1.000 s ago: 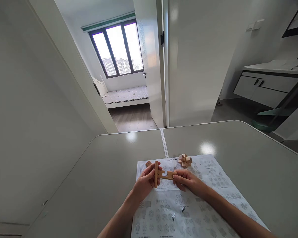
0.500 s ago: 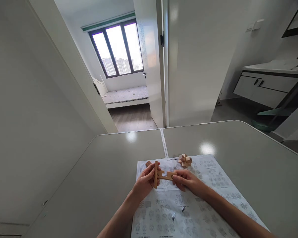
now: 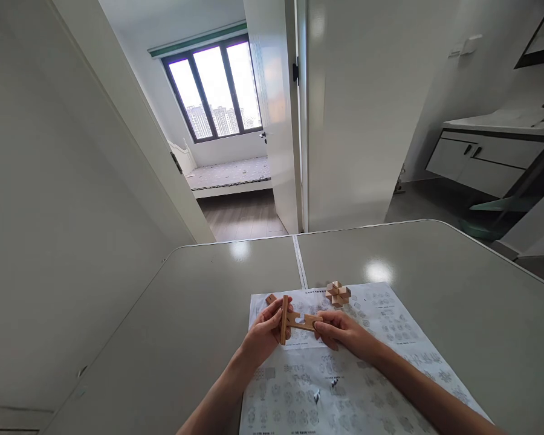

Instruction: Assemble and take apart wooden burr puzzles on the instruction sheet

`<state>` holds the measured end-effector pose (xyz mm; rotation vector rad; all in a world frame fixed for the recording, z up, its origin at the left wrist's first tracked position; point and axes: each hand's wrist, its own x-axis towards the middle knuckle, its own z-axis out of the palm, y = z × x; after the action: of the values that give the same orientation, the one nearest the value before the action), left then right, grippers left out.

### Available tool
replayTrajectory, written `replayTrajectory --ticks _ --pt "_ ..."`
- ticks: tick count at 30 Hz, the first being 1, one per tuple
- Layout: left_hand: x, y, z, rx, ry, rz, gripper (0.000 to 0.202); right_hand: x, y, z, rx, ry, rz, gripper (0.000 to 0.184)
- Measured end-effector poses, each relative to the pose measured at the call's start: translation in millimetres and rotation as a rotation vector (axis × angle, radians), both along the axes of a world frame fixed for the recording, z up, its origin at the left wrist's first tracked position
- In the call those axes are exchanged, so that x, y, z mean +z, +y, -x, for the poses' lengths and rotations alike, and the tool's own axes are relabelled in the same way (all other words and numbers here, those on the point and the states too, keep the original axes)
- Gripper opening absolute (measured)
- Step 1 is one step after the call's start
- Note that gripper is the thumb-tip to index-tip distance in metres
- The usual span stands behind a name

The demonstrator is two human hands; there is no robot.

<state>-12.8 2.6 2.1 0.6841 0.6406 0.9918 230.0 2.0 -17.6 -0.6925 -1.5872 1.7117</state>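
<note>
My left hand (image 3: 263, 335) is closed around an upright wooden bar (image 3: 283, 319) of a puzzle. My right hand (image 3: 342, 331) pinches the end of a notched wooden bar (image 3: 303, 321) that lies crosswise and meets the upright one. Both hands hover just above a printed instruction sheet (image 3: 344, 386) spread on the grey table (image 3: 185, 338). An assembled wooden burr puzzle (image 3: 338, 293) rests on the sheet's far edge, beyond my right hand. A small loose wooden piece (image 3: 271, 298) lies at the sheet's far left corner.
The table has a seam down its middle and rounded far corners. Beyond it an open door (image 3: 274, 121) leads to a room with a window (image 3: 217, 90). A vanity cabinet (image 3: 485, 157) stands at the right.
Both hands and the two joined bars have shifted very slightly left; otherwise nothing has moved.
</note>
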Motion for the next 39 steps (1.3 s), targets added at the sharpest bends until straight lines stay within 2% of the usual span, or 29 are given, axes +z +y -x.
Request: replayTrajectory --ticks 15,27,39 --pt "-2.0 0 0 0.037 0.029 -0.002 0.036 3.6 -1 0 -0.008 -0.023 -0.003 0.045" --pt "10.1 -2 -3 0.054 0.024 0.036 0.04 1.3 0 0 -0.014 -0.031 0.004 0.045" --pt "0.1 2 -1 0.094 0.06 -0.015 0.04 6.4 -2 2 -0.018 -0.048 -0.009 0.046"
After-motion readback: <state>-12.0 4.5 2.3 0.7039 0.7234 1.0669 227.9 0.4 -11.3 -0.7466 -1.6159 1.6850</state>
